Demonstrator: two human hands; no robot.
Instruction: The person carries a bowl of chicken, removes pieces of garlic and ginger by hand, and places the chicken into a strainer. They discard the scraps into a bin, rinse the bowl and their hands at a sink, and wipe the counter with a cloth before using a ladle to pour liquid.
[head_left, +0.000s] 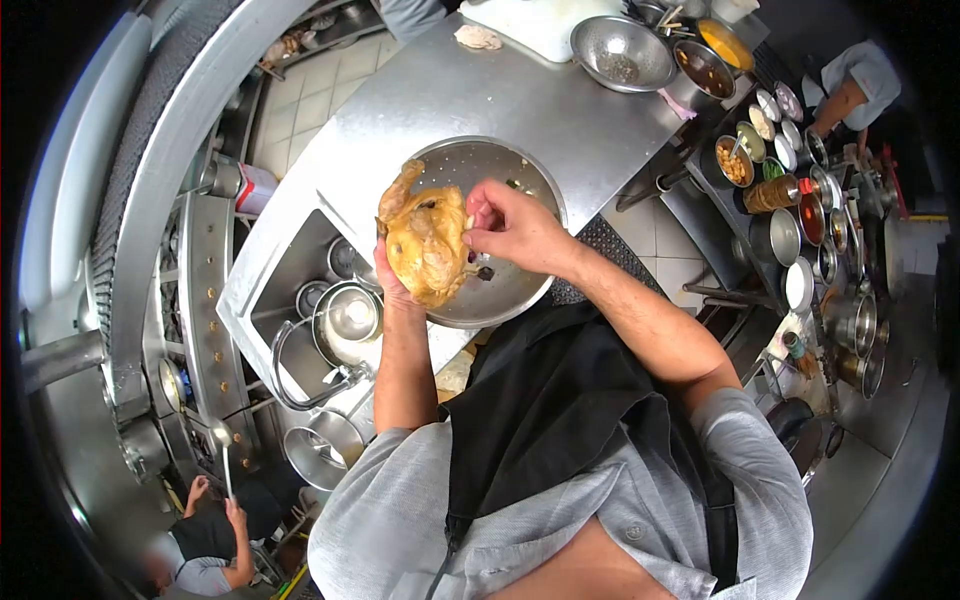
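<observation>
While left hand [392, 285] cradles chicken [428, 243] | right hand [512, 225] pinches it | colander [520, 290] beneath, sink [290, 270] beside

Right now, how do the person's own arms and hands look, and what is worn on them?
Both forearms are bare, with no gloves on the left hand or the right hand. No watch, ring or bracelet is visible. The grey shirt sleeves are rolled or pushed up to about the elbows. A black apron hangs over the grey shirt on the chest.
</observation>
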